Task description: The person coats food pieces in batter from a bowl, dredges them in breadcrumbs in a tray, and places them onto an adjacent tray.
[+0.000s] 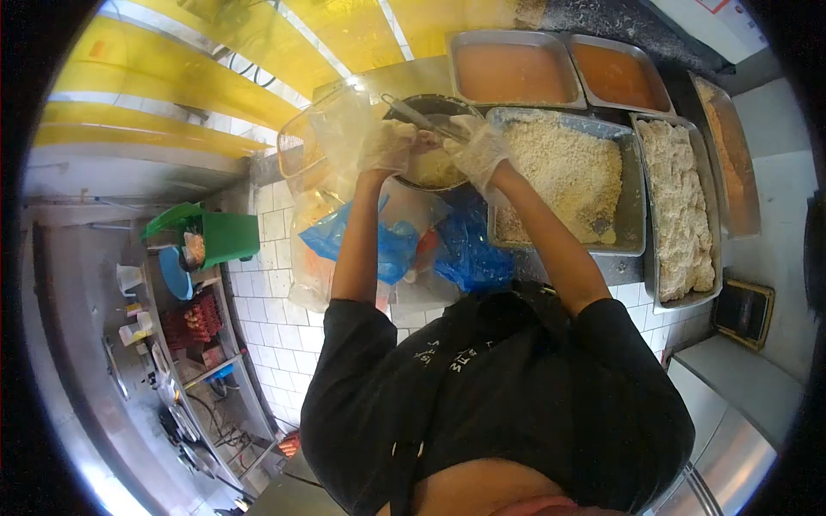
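Both my hands wear clear plastic gloves and are over a dark round pot (443, 183) with pale, wet contents. My left hand (387, 146) is at the pot's left rim, its fingers closed around a small pinkish piece (423, 142) that looks like raw meat. At the right rim, my right hand (479, 148) is closed on a long-handled metal utensil (416, 115); its looped end points up and left, its working end is hidden. Right of that hand is a metal tray of crumbly pale flour (564, 163).
Two trays of orange liquid (516, 76) (615, 77) stand behind. A tray of floured pieces (680, 206) and a narrow orange-brown tray (731, 163) are at right. Blue plastic bags (473, 249) lie nearest my body; a clear bag (340, 129) and green bin (231, 236) are left.
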